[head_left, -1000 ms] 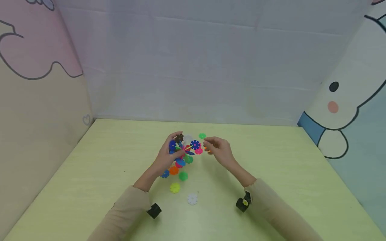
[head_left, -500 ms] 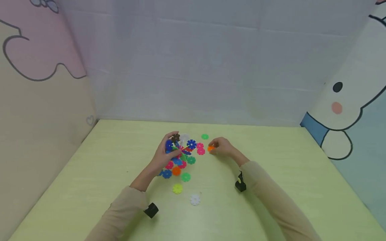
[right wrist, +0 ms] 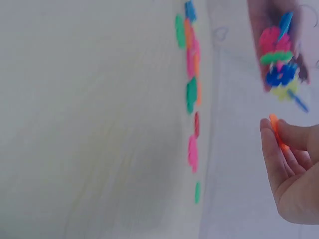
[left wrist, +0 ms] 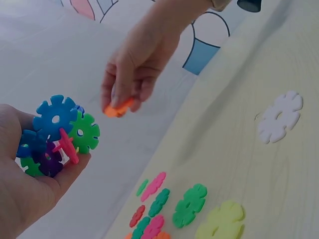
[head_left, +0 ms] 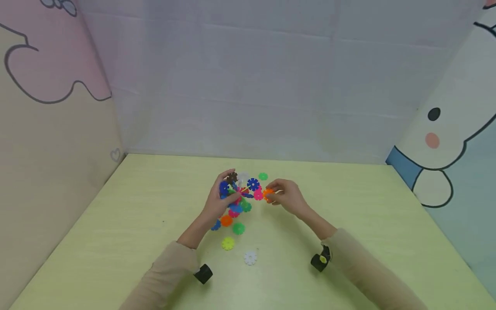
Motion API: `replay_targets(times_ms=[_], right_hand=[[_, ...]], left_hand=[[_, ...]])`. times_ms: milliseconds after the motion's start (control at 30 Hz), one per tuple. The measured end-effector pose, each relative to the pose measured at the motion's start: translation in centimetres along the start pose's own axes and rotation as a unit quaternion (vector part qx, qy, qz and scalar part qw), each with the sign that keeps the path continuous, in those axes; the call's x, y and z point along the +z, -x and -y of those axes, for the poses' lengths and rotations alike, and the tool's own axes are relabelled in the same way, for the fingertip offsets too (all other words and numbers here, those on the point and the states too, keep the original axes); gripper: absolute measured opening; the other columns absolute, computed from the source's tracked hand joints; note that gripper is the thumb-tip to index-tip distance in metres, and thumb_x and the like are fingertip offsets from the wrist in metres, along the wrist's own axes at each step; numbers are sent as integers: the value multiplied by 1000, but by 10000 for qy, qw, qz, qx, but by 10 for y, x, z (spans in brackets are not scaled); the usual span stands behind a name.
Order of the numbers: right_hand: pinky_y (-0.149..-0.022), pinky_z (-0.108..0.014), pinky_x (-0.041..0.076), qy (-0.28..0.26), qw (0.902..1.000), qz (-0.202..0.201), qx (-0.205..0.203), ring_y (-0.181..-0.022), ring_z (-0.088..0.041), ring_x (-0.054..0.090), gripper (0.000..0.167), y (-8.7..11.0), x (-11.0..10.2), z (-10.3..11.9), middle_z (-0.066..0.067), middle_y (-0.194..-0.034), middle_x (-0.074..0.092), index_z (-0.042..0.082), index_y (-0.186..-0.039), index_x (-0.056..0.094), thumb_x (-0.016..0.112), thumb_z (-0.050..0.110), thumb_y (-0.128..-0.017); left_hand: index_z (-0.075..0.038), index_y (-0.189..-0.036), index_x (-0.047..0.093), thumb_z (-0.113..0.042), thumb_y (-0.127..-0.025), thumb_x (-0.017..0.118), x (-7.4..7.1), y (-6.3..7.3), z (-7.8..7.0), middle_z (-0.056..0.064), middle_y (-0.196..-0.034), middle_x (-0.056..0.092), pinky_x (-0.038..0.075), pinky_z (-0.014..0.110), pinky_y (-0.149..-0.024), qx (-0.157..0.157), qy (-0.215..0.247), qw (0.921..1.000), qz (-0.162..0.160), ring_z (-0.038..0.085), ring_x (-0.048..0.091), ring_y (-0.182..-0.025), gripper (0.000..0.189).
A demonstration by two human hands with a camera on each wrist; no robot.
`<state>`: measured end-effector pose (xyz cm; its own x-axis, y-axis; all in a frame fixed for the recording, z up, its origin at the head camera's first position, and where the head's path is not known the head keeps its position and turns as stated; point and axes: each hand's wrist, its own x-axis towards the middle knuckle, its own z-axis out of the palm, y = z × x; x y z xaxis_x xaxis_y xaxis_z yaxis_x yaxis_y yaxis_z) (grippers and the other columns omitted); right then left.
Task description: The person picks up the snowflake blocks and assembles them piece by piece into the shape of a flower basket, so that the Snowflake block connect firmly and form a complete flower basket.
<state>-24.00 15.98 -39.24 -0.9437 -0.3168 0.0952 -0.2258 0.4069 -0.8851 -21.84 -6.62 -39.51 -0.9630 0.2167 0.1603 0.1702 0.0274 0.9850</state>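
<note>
My left hand [head_left: 217,200] grips a cluster of joined plastic snowflake discs [left wrist: 56,119], in blue, green, pink and purple, held up above the table. Between thumb and fingers my right hand [head_left: 288,197] pinches one orange snowflake disc [left wrist: 118,108], a short way to the right of the cluster. In the right wrist view the orange disc [right wrist: 277,130] appears edge-on, apart from the cluster [right wrist: 281,59]. A dark blue disc [head_left: 253,184] sticks out of the cluster on the side facing my right hand.
Loose discs lie on the pale table [head_left: 128,241] below and around the hands: a yellow one [head_left: 228,243], a white one [head_left: 250,258], a green one [head_left: 239,228], an orange one [head_left: 226,220] and several others. A white cloth wall [head_left: 248,86] stands behind the table.
My right hand has picked the orange disc up from the table and brought it left, toward the cluster. My left hand with the cluster has shifted slightly right in the last half second.
</note>
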Motion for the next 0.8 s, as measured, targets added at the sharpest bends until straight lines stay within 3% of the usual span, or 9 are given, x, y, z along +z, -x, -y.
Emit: replay_targets(times_ms=[133, 267, 533, 667, 800], right_hand=[[-63, -32, 55, -934, 9932, -698, -2, -72, -30, 67, 22, 17, 11, 22, -20, -86, 65, -9, -101, 59, 63, 1, -82], [-64, -31, 55, -1399, 9839, -1111, 43, -69, -21, 67, 23, 21, 19, 29, -20, -86, 64, -9, -101, 60, 64, 2, -82], [-61, -30, 55, -1427, 9746, -1713, 203, -70, -27, 66, 17, 14, 27, 29, -21, -86, 65, -7, -96, 63, 65, -1, -80], [-60, -32, 55, -1514, 9662, -2080, 182, -65, -22, 66, 15, 9, 32, 32, -20, -83, 65, -7, -93, 63, 66, -1, -79], [-59, -30, 55, -1679, 9605, -2215, 142, -62, -15, 65, 14, 8, 36, 34, -21, -83, 65, -9, -92, 62, 66, -2, -79]], left_hand=[[-19, -138, 31, -5, -87, 58, 8, -1, 0, 7, -141, 29, 23, 54, -105, 92, 99, 9996, -242, 28, 24, -131, 59], [-23, -137, 32, -7, -87, 58, 15, -1, -1, 6, -140, 32, 28, 51, -103, 66, 251, 9992, -316, 27, 27, -130, 59], [-27, -138, 30, -8, -88, 58, 25, 1, 0, 8, -136, 35, 48, 39, -88, 121, 195, 9989, -418, 29, 45, -116, 60], [-28, -138, 27, -8, -89, 57, 29, 2, -1, 10, -135, 34, 50, 36, -84, 133, 407, 9981, -443, 31, 48, -111, 61], [-31, -138, 25, -9, -89, 57, 31, 2, -2, 7, -139, 30, 47, 38, -89, 143, 449, 9980, -425, 30, 43, -117, 63]])
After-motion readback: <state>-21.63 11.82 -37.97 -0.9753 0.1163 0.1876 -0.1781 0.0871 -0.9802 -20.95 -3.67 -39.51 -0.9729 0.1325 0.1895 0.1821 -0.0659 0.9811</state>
